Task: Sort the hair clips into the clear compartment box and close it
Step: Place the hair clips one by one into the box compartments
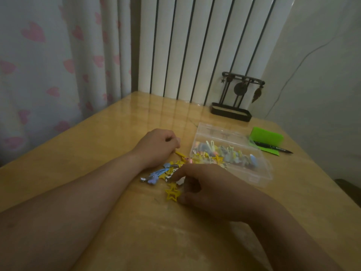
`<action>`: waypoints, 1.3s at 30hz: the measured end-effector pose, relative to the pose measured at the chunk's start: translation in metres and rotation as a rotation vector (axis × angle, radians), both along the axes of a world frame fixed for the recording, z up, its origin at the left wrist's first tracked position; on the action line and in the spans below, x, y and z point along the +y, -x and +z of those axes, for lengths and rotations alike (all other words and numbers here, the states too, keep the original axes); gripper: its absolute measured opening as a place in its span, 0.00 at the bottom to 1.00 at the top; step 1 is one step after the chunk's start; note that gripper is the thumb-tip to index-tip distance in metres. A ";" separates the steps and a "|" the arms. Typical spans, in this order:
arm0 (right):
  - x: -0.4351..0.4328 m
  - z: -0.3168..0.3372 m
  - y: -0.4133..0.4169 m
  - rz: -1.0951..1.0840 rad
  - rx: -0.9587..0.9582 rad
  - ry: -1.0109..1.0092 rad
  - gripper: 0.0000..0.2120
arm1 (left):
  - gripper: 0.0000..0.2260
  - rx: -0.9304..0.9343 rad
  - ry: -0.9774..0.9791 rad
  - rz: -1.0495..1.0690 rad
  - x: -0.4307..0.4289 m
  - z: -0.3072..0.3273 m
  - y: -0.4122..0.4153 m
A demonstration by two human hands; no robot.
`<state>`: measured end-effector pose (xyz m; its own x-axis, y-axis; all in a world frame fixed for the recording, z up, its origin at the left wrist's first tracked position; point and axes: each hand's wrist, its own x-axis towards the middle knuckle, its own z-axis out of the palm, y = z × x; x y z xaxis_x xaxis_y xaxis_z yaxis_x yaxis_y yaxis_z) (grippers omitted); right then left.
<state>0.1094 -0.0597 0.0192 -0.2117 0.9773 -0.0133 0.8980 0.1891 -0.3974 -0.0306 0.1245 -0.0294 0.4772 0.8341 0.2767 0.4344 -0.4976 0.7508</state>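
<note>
The right hand (211, 190) pinches a yellow star-shaped hair clip (172, 193), and the left hand (158, 147), just beyond it, curls round a slim yellow clip (180, 153). Loose blue, silver and yellow clips (158, 176) lie between them. To the right, the open clear plastic compartment box (261, 175) holds more clips, and behind it are a green pad (266, 136) and a black pen (273, 148).

Glossy, smooth wood desk (109, 137) mirrors the wall; clear plastic compartment box (259, 173) right of centre; shiny silver metal clip (143, 179) and matt yellow star clip (172, 194); printed cloth curtain (48, 65) upper left

Free tabletop (82, 153) left of clips (166, 173)
</note>
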 end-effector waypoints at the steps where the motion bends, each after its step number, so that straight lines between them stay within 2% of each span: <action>1: 0.000 0.000 0.000 0.014 -0.019 0.009 0.18 | 0.11 0.003 -0.002 -0.001 0.000 0.000 0.000; 8: 0.002 -0.001 0.003 0.063 -0.067 -0.026 0.03 | 0.11 0.003 -0.004 0.002 0.000 0.000 0.001; 10: 0.003 -0.003 0.002 0.058 -0.015 -0.044 0.09 | 0.11 0.004 -0.006 0.002 -0.001 0.000 0.001; 12: 0.004 -0.001 -0.001 0.017 0.115 -0.105 0.08 | 0.11 0.001 -0.009 0.002 -0.001 0.001 0.001; 16: 0.003 0.014 -0.023 -0.232 0.337 -0.334 0.03 | 0.11 0.006 -0.015 -0.006 -0.001 0.002 0.001; 20: 0.008 0.014 -0.065 -0.515 0.421 -0.533 0.03 | 0.11 -0.001 -0.017 -0.004 -0.001 0.001 0.002; 23: 0.010 0.005 -0.092 -0.689 0.360 -0.587 0.05 | 0.11 0.007 -0.015 -0.002 -0.001 0.001 0.002; 26: 0.011 -0.003 -0.101 -0.765 0.270 -0.537 0.06 | 0.10 -0.003 -0.005 -0.012 -0.001 0.000 0.002; 34: 0.017 -0.010 -0.094 -0.731 0.025 -0.362 0.02 | 0.11 -0.007 -0.005 -0.011 -0.001 0.001 0.000; 39: 0.022 -0.011 -0.094 -0.735 -0.015 -0.331 0.01 | 0.11 -0.019 0.008 -0.009 -0.003 0.002 -0.001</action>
<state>0.2036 -0.0376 0.0084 0.4850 0.8202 0.3034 0.8431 -0.3464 -0.4112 -0.0292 0.1219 -0.0275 0.4797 0.8318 0.2792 0.4158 -0.4957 0.7625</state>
